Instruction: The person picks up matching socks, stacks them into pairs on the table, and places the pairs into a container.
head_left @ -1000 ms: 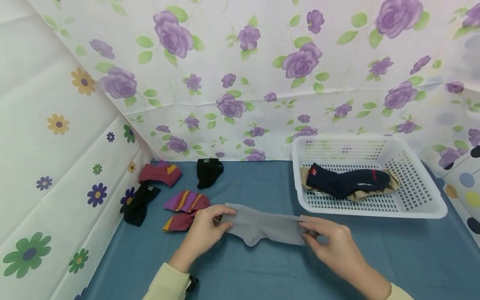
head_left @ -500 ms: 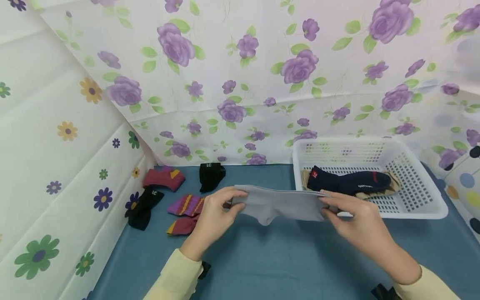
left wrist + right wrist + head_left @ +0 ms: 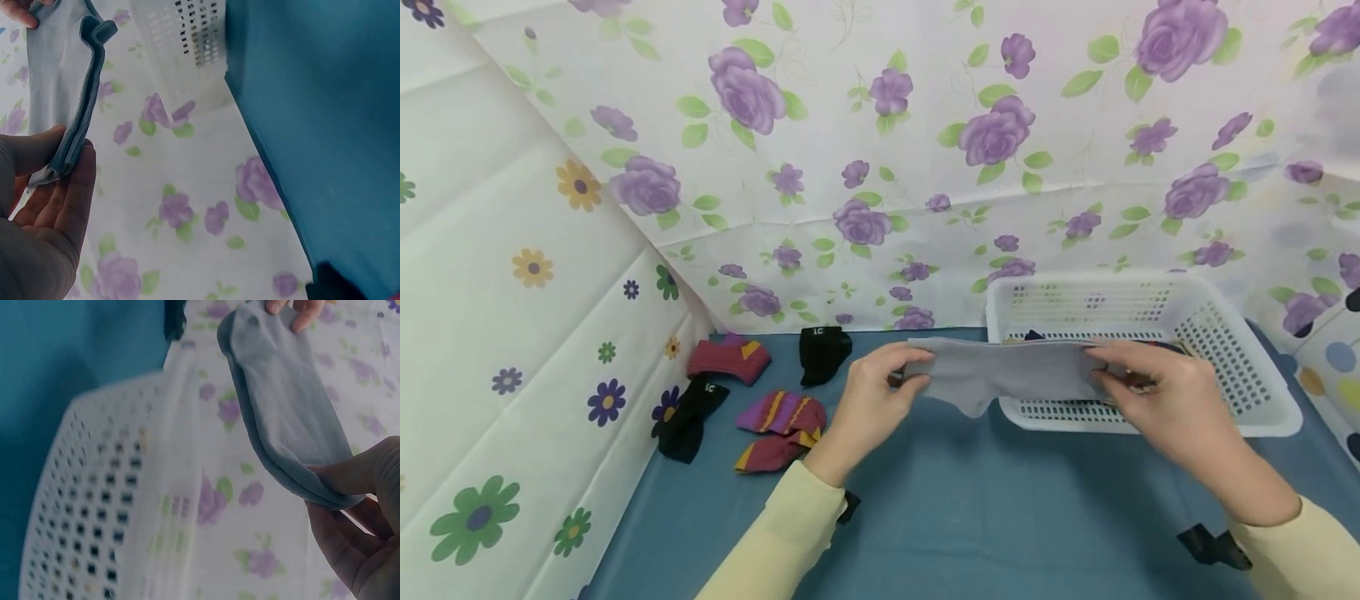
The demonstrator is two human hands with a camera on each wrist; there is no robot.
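A pair of grey socks (image 3: 1011, 369), laid one against the other, is stretched level in the air between both hands. My left hand (image 3: 874, 400) pinches the left end between thumb and fingers. At the right end, my right hand (image 3: 1172, 408) pinches the other edge the same way. The left wrist view shows the two layers of the grey socks (image 3: 59, 81) pressed together under the thumb. In the right wrist view the grey socks (image 3: 284, 394) reach up to the left fingertips. Behind the right part stands a white basket (image 3: 1255, 367), whose contents are mostly hidden by the socks.
On the blue cloth (image 3: 985, 517) at left lie a black sock (image 3: 688, 421), a second black sock (image 3: 823, 354), a red sock (image 3: 726, 360) and striped purple-and-red socks (image 3: 782, 412). A flowered sheet (image 3: 865, 167) hangs behind the basket.
Both hands have carried the grey socks up and to the right, from over the cloth to in front of the basket. The basket's navy sock is now largely covered from view.
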